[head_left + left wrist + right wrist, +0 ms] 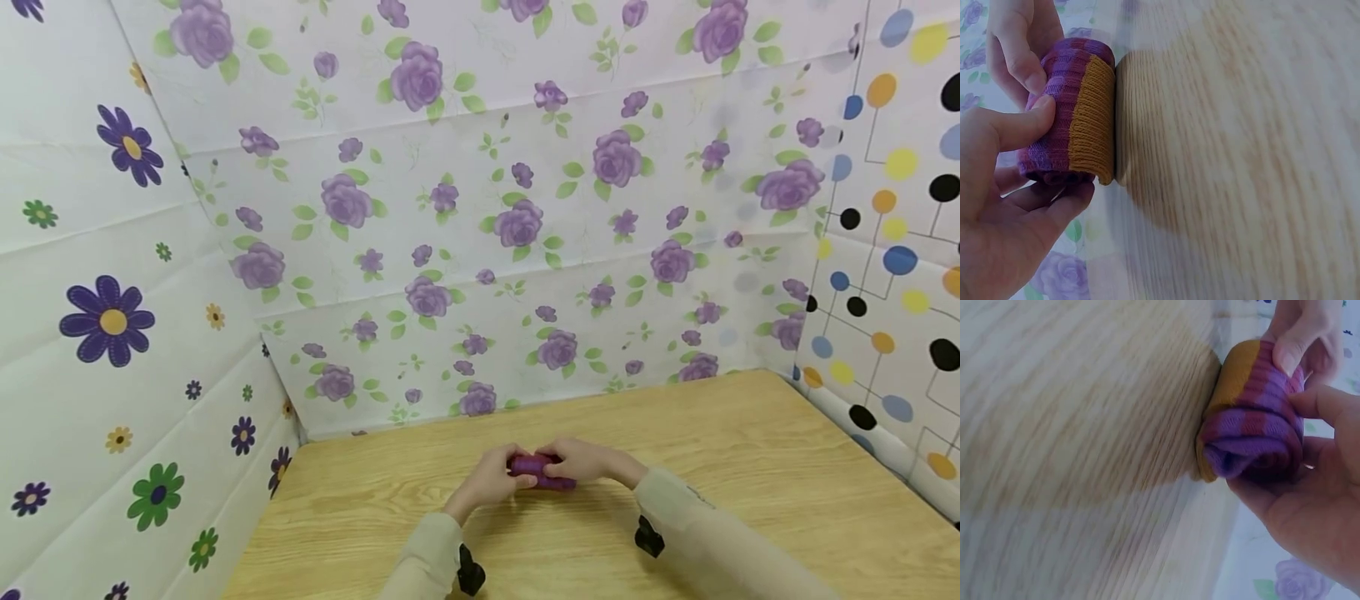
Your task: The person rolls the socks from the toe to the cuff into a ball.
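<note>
A rolled-up knit sock [534, 467], striped purple and magenta with a mustard-yellow band, lies near the middle of the wooden table. My left hand [491, 479] grips one end of the roll; in the left wrist view its thumb presses on the purple ribbing and its fingers curl under the end. At the other end my right hand [583, 460] holds the roll between thumb and fingers. Coiled layers of the sock [1250, 428] show at the right-hand end in the right wrist view. The yellow band [1092, 119] faces the tabletop side.
The light wooden table [375, 500] stretches around both hands. A wall covering with purple roses [517, 223] stands behind it, one with daisies [112, 322] at the left, and one with coloured dots [900, 260] at the right.
</note>
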Demonstrator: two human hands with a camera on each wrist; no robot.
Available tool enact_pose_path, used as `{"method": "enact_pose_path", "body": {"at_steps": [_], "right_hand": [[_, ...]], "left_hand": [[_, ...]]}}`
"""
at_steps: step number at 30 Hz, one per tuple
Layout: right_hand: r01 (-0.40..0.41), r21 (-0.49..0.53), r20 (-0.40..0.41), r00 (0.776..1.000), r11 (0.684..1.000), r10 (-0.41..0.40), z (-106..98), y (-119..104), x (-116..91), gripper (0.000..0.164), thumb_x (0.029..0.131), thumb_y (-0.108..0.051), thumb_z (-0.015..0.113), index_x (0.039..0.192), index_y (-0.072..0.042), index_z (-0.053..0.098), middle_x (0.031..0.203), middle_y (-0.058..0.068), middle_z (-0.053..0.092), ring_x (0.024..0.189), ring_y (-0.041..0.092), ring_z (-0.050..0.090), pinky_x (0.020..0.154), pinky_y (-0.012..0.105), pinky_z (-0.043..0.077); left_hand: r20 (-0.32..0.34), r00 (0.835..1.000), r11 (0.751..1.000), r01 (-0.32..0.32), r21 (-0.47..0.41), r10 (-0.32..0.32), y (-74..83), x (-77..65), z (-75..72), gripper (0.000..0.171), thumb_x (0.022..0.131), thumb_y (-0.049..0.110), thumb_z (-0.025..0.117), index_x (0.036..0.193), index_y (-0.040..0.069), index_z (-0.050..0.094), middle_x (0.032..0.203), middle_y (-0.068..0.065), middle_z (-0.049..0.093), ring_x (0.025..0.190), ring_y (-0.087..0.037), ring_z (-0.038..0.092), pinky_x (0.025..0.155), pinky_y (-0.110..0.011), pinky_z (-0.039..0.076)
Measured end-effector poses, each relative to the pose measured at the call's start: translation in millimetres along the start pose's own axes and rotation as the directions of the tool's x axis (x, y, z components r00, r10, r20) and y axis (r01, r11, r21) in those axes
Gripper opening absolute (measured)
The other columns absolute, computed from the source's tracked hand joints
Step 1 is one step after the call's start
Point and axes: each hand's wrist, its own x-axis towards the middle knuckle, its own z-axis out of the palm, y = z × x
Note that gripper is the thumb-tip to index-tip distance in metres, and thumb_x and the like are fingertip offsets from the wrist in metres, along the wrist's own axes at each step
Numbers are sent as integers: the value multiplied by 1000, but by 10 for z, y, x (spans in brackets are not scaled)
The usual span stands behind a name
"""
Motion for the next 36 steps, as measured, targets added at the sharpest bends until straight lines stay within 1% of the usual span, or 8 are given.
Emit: {"method": "enact_pose_path", "body": {"at_steps": [5, 10, 13, 16, 24, 30, 33, 36], "right_hand": [[8, -227, -163, 986, 974, -46, 68, -90, -24, 35, 92, -15, 52, 121, 5, 55, 104, 12, 60, 83, 13, 55, 68, 25, 46], [24, -532, -264, 945, 846, -192, 155, -115, -52, 42, 82, -20, 68, 118, -1, 59, 108, 11, 56, 94, 20, 55, 78, 33, 49], [19, -631, -261, 937, 776, -234, 201, -107, -71, 55, 72, -24, 77, 119, -4, 57, 109, 10, 57, 98, 22, 54, 82, 35, 49], [11, -670, -255, 936, 742, -244, 231, -103, -75, 60, 68, -24, 80, 119, -3, 56, 109, 9, 57, 99, 23, 53, 85, 36, 48], [-31, -707, -277, 931, 706, -236, 257, -99, -25, 59, 66, -24, 81, 115, -3, 57, 103, 6, 58, 95, 20, 54, 84, 34, 48], [-57, -733, -268, 940, 677, -212, 274, -86, 11, 54, 65, -35, 79, 108, -10, 58, 95, 3, 60, 88, 18, 55, 75, 37, 49], [-62, -704, -276, 941, 707, -193, 278, -81, 8, 51, 65, -35, 76, 108, -12, 59, 95, 2, 61, 88, 17, 57, 76, 39, 48], [-54, -617, -292, 942, 785, -165, 255, -69, -17, 51, 67, -35, 75, 109, -12, 59, 95, 0, 63, 84, 13, 58, 73, 32, 49]], "left_hand": [[-1, 1000, 1000, 28, 5, -28, -13, 26, -7, 32, 87, 28, 62, 113, 9, 59, 103, -6, 63, 84, -10, 58, 69, -25, 48], [-21, 996, 997, 83, 0, -83, -33, 57, -5, 34, 88, 29, 61, 112, 6, 60, 101, -8, 64, 81, -12, 57, 67, -28, 47], [-26, 995, 995, 97, -3, -97, -39, 60, 8, 34, 87, 29, 61, 111, 5, 60, 100, -9, 64, 81, -14, 57, 67, -29, 47], [-44, 994, 995, 100, -16, -100, -50, 60, 25, 39, 88, 32, 60, 115, 5, 56, 103, -10, 63, 84, -16, 58, 69, -30, 48], [-96, 992, 997, 76, -25, -78, -35, 54, 22, 35, 87, 34, 61, 110, 10, 54, 99, -9, 62, 80, -13, 57, 66, -27, 47], [-72, 996, 998, 60, -5, -60, 10, 18, 16, 37, 87, 35, 60, 109, 6, 56, 95, -7, 62, 79, -12, 56, 66, -26, 47], [-61, 997, 999, 47, -21, -49, 10, -2, 12, 38, 88, 38, 59, 111, 7, 56, 98, -7, 62, 83, -13, 57, 68, -27, 47], [-49, 998, 997, 36, -71, -39, 15, -16, 1, 40, 87, 40, 59, 114, 11, 57, 103, -7, 62, 88, -14, 58, 72, -29, 48]]}}
